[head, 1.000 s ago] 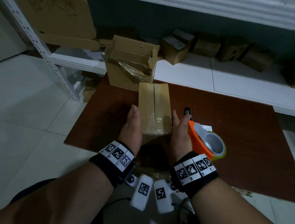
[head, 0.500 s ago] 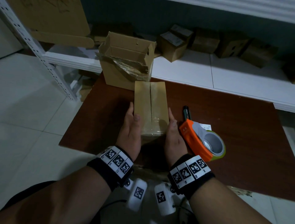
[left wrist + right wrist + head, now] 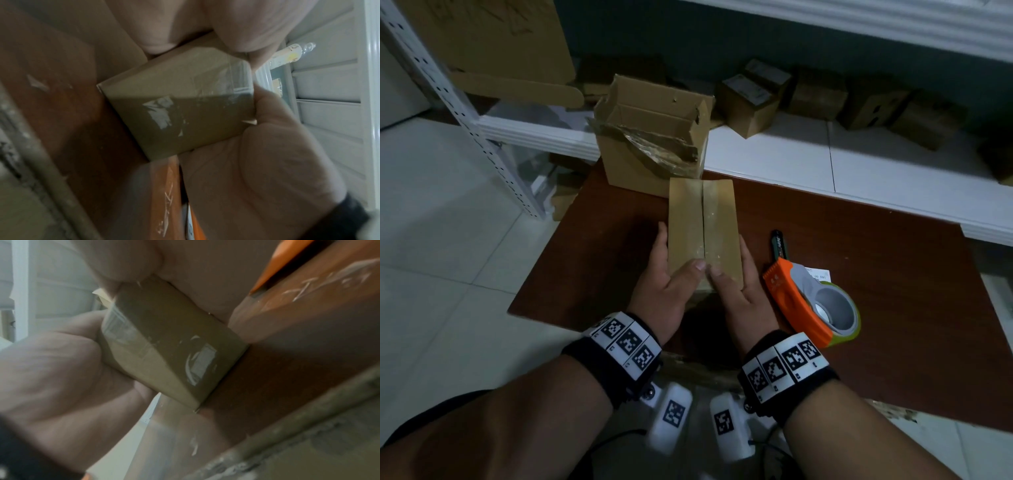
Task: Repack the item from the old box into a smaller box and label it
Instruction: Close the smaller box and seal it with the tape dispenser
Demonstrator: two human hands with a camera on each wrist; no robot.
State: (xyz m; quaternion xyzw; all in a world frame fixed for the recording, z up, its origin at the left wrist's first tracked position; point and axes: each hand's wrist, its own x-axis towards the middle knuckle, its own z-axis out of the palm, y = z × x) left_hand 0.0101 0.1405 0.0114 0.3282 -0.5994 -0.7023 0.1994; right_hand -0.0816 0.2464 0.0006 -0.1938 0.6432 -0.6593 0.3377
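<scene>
Head view: left hand (image 3: 666, 291) and right hand (image 3: 743, 291) clasp the near end of the small box (image 3: 703, 229), fingers along its sides, both thumbs pressed on its taped top seam. Small box lies flat on the brown table (image 3: 859, 260). Wrist views show clear tape wrapped over its near end face. Just right of the right hand: orange tape dispenser (image 3: 815, 305), a marker (image 3: 779, 244) beyond it. Farther back, touching the small box's far end, the old box (image 3: 650, 137) stands with flaps up.
</scene>
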